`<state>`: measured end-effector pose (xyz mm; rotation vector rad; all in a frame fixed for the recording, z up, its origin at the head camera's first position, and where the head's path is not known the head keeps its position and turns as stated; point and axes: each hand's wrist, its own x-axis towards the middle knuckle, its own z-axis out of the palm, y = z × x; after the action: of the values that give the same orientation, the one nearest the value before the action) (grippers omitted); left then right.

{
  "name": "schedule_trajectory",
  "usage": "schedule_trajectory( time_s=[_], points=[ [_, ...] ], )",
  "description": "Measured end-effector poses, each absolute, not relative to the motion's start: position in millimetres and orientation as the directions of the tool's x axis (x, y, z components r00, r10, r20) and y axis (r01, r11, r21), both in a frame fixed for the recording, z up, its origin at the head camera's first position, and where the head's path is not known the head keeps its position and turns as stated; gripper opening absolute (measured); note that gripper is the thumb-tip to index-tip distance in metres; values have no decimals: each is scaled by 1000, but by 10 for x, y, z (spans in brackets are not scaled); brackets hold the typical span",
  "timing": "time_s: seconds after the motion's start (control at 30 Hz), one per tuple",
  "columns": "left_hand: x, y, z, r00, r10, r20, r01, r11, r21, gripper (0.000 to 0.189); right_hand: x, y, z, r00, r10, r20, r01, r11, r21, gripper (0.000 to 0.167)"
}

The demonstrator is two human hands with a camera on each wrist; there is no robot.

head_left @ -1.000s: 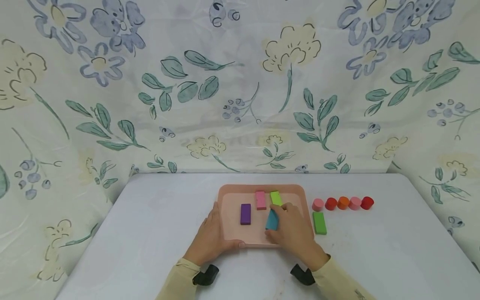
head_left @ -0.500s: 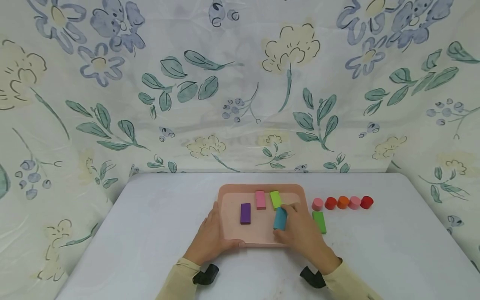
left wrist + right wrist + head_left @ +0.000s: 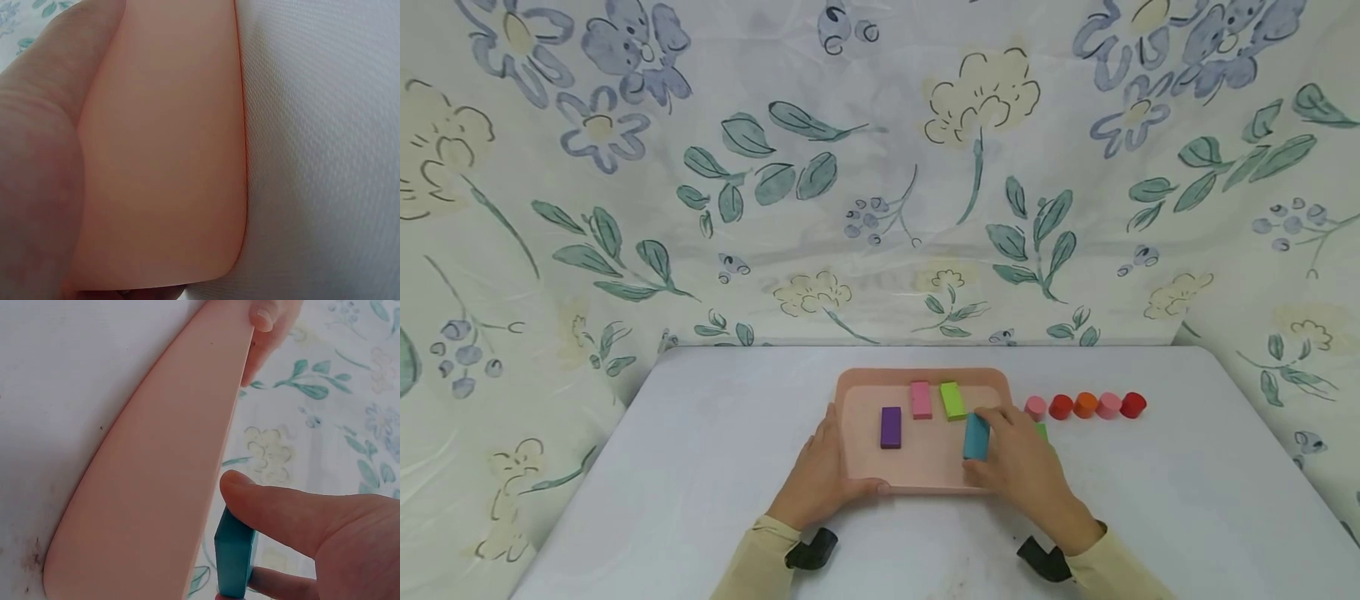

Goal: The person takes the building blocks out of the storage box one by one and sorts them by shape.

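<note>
Blue and oblong, a block (image 3: pixel 976 436) is pinched between thumb and fingers of the right hand (image 3: pixel 1030 467), over the right of a shallow peach tray (image 3: pixel 859 396); the left hand (image 3: pixel 822 473) lies straight-fingered along its left side. A carrying step, I'd judge; next calls for steadiness.

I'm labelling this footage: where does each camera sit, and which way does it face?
Head: worn on the head, facing forward and down at the tray; left hand, right hand and sleeves show.
Left wrist: on that wrist, facing the tray's wall; part of left hand shows.
Right wrist: on that wrist, facing the tray's wall and blue block; parts of both hands show.
Head and right wrist share that block.
</note>
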<state>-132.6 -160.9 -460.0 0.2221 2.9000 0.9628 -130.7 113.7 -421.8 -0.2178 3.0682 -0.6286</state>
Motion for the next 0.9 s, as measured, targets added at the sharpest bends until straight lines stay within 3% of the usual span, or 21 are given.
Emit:
schedule_trajectory(
  time_s=[0.9],
  points=[
    [-1317,-1604,-4607,-988,148,-41,94,796,598,140,-1265,1569,-4211,-991,-133,19,-126,873,-471,72]
  ],
)
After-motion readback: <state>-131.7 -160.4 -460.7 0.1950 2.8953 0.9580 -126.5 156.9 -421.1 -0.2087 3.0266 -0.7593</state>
